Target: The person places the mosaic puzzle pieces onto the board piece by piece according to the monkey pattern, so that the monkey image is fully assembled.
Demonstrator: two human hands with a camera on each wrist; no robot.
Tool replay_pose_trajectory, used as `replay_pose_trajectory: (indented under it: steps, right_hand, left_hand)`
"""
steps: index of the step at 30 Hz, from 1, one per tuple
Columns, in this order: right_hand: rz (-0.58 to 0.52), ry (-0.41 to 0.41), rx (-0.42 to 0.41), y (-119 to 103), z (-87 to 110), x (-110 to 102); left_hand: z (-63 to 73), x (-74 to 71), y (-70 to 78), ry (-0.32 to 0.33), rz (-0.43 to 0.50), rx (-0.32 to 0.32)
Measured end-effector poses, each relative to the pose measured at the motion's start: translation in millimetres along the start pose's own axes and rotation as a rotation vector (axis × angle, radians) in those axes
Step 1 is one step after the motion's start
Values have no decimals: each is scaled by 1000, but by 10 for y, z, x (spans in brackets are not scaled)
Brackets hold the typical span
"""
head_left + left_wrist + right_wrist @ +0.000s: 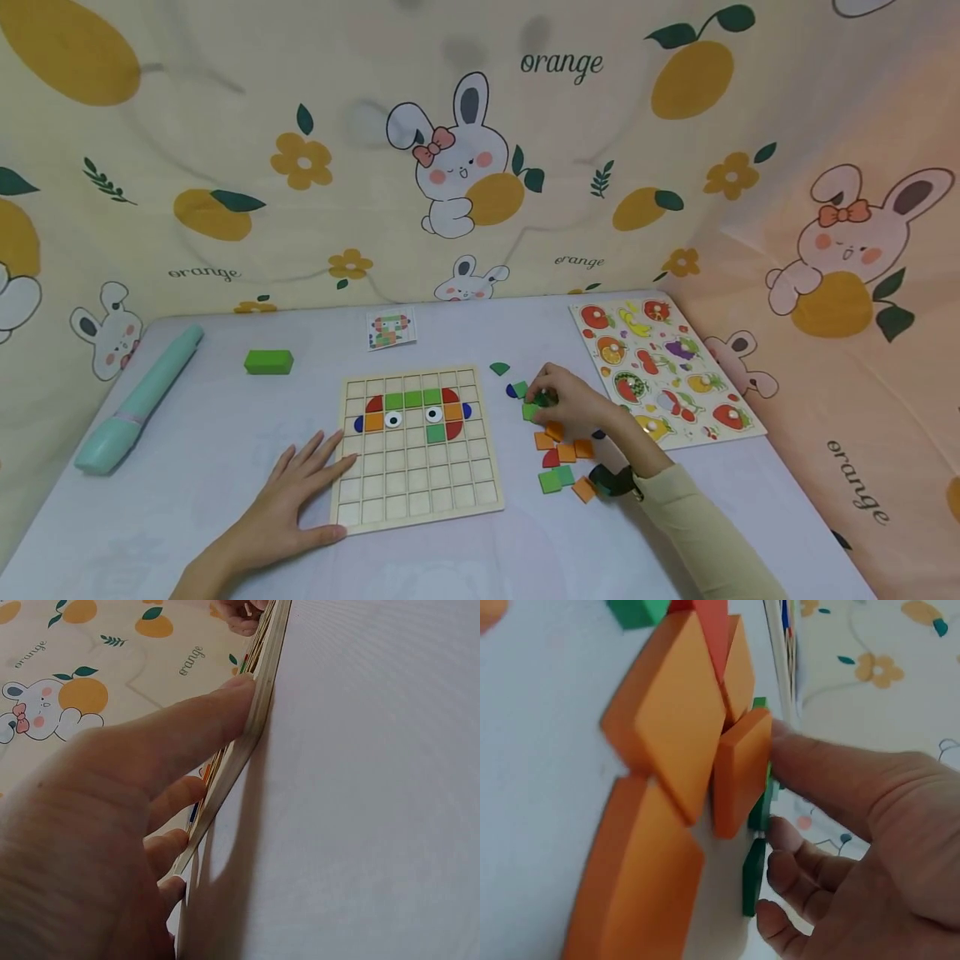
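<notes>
A wooden grid board lies on the table, with green, red, orange and blue pieces and two eye tiles in its upper cells. My left hand rests at its left edge, fingers spread; in the left wrist view the thumb touches the board's rim. Right of the board, my right hand reaches into loose pieces, its thumb and fingertips around a green piece. Its fingers partly hide that piece. Orange tiles lie close to this hand, along with a red quarter-round piece.
Behind the board lies a small pattern card. A green block and a mint-coloured wand-shaped object lie at the left. A fruit puzzle board lies at the right, beside the right forearm. A printed curtain hangs behind the table.
</notes>
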State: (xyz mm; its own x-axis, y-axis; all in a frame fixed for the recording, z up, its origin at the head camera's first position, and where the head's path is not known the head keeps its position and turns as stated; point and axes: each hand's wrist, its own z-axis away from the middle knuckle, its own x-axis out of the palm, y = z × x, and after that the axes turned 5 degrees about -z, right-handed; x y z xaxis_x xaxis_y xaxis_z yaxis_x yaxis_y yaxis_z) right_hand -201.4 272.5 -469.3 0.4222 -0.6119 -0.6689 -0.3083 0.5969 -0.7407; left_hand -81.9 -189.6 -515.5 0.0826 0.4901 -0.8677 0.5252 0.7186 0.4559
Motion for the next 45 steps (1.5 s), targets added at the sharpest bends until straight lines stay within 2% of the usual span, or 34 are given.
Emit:
replay_pose_trajectory:
  steps: [6, 11, 20, 24, 30, 34, 39, 45]
  right_hand:
    - [44, -2, 25, -83, -3, 28]
    - [81, 31, -3, -195, 3, 55]
    - [-94, 0, -80, -338, -102, 154]
    - [-144, -12, -140, -451, -179, 282]
    - [-173, -99, -211, -640, -345, 503]
    - [-201, -138, -227, -791, -466, 660]
    - [-155, -140, -241, -1008, -617, 897]
    - [-110, -113, -221, -1229, -741, 1119]
  left_hand:
    - [3, -1, 11, 5, 2, 3]
    - [4, -3, 18, 4, 0, 1]
    - [7, -11, 28, 4, 0, 0]
    - [5, -9, 33, 10, 1, 5]
    - [4, -2, 31, 10, -3, 10]
    - [3, -11, 26, 4, -2, 2]
    - [4, -13, 17, -6, 0, -14]
    - [2, -12, 10, -6, 11, -6]
